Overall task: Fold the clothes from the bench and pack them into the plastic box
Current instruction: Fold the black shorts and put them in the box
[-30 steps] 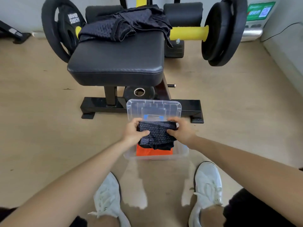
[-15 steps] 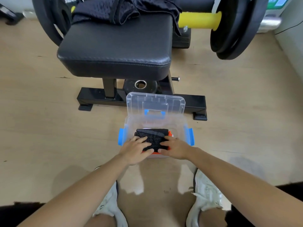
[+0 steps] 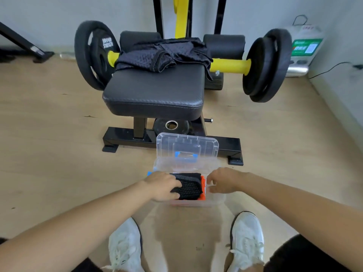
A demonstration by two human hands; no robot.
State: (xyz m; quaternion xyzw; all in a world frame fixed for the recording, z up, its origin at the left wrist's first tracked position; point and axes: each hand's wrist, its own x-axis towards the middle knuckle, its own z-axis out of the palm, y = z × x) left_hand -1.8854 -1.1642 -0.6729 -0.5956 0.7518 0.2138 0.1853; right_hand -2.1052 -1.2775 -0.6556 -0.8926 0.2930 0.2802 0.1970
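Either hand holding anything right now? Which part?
Left hand presses the left end of the black garment, no clear grip. Right hand curls beside the orange garment; hold cannot be told.

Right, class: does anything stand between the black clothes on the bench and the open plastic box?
Nothing visible does. The black clothes lie loose on the bench; the plastic box stands below, lid raised.

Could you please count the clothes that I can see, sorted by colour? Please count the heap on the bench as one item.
Black: 2, a folded mesh piece in the box and a heap on the bench
Orange: 1, an orange piece under the folded one
Total: 3
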